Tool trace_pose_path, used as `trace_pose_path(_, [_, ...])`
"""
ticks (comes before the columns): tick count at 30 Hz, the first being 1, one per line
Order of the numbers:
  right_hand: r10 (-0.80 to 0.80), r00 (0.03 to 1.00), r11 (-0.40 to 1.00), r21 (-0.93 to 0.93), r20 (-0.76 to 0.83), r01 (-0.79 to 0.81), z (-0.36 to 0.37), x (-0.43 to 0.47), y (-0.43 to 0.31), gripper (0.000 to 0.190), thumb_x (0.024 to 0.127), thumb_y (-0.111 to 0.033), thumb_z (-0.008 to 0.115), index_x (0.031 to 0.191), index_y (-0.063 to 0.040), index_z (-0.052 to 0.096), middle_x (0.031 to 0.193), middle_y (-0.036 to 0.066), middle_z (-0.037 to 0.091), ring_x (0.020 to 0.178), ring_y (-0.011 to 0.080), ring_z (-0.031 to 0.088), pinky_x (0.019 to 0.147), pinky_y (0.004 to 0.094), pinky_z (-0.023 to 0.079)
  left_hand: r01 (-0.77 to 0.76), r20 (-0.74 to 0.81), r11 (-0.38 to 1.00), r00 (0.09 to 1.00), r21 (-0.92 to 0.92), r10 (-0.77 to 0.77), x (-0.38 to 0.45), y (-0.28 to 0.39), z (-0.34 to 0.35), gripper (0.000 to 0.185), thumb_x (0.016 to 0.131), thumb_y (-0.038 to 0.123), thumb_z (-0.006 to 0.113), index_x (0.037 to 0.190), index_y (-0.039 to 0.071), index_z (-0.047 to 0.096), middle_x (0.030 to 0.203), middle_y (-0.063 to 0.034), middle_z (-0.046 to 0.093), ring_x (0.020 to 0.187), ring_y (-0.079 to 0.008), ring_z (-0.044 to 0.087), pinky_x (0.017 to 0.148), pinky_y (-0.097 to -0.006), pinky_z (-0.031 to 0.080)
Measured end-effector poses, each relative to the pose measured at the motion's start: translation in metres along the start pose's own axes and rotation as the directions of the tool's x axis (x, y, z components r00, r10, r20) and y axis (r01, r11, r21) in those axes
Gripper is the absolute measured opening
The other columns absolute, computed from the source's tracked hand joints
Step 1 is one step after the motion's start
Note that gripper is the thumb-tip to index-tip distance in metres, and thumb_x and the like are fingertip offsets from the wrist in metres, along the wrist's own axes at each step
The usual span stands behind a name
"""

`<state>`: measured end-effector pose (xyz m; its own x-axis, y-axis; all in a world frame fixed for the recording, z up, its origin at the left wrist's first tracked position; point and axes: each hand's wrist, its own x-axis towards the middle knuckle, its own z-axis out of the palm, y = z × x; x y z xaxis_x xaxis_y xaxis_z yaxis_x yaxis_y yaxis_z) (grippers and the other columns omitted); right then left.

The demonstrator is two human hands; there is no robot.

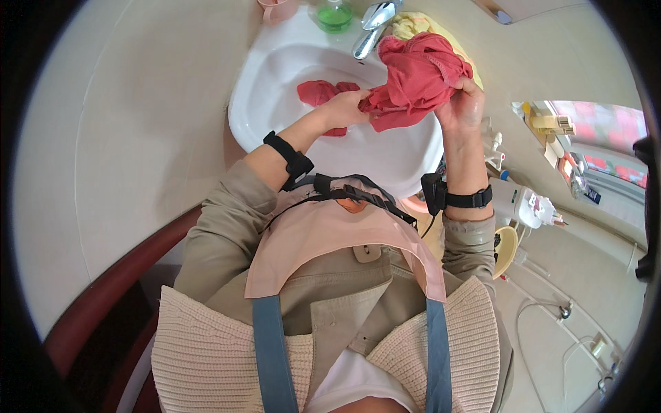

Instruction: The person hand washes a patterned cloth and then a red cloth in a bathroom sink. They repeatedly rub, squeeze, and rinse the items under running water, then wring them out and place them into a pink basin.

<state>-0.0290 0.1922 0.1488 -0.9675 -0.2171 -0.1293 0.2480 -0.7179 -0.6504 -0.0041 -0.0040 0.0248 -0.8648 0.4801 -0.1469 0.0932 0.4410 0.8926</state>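
A bunched red cloth (pixel 418 75) is held up over the right side of a white washbasin (pixel 258 121). My left hand (pixel 348 109) grips its lower left end, low over the bowl. My right hand (pixel 467 106) holds the bundle from the right, with the fingers partly hidden by the fabric. Another red piece of cloth (pixel 317 93) lies in the bowl to the left, partly behind my left hand; whether it joins the held cloth cannot be told. A yellow cloth (pixel 413 23) rests on the basin's back right corner, behind the red bundle.
A chrome faucet (pixel 373 33) rises at the basin's back edge. Left of it stand a bottle of green liquid (pixel 334 18) and a pink cup (pixel 279 10). A tiled wall borders the left. Off to the right are a windowsill with bottles (pixel 552 123) and a yellow basin (pixel 507 250).
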Motion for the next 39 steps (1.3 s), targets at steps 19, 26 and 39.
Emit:
trace_pose_path(19, [0.045, 0.940, -0.181, -0.929, -0.337, -0.324, -0.073, -0.038, 0.040, 0.052, 0.078, -0.022, 0.060, 0.121, 0.000, 0.042, 0.109, 0.021, 0.056, 0.106, 0.0291, 0.053, 0.093, 0.0362, 0.038, 0.025, -0.193, 0.957, 0.978, -0.290, -0.084, -0.007, 0.092, -0.080, 0.021, 0.086, 0.017, 0.044, 0.087, -0.001, 0.056, 0.078, -0.0014, 0.056, 0.071, -0.0075, 0.050, 0.063, -0.0217, 0.041])
trace_pose_path(26, [0.192, 0.912, 0.501, -0.836, 0.362, 0.226, -0.010, -0.014, 0.075, 0.054, 0.073, -0.020, 0.066, 0.120, -0.002, 0.045, 0.108, 0.012, 0.058, 0.103, 0.0237, 0.054, 0.091, 0.0346, 0.041, -0.117, -0.073, 0.774, 0.993, -0.622, 0.091, -0.008, 0.146, -0.077, 0.016, 0.083, 0.016, 0.054, 0.086, 0.001, 0.056, 0.074, -0.0006, 0.055, 0.067, -0.0077, 0.050, 0.061, -0.0214, 0.042])
trace_pose_path(39, [0.222, 0.969, 0.759, -0.643, 0.103, -0.106, -0.017, -0.004, 0.106, 0.027, 0.073, -0.013, 0.054, 0.097, -0.001, 0.059, 0.085, 0.005, 0.061, 0.075, 0.0130, 0.055, 0.070, 0.0278, 0.046, 0.262, 0.187, 0.081, 0.843, -0.962, -0.504, -0.006, 0.039, -0.070, 0.018, 0.086, 0.011, 0.048, 0.100, 0.000, 0.054, 0.094, -0.0121, 0.059, 0.093, -0.0242, 0.058, 0.079, -0.0396, 0.048])
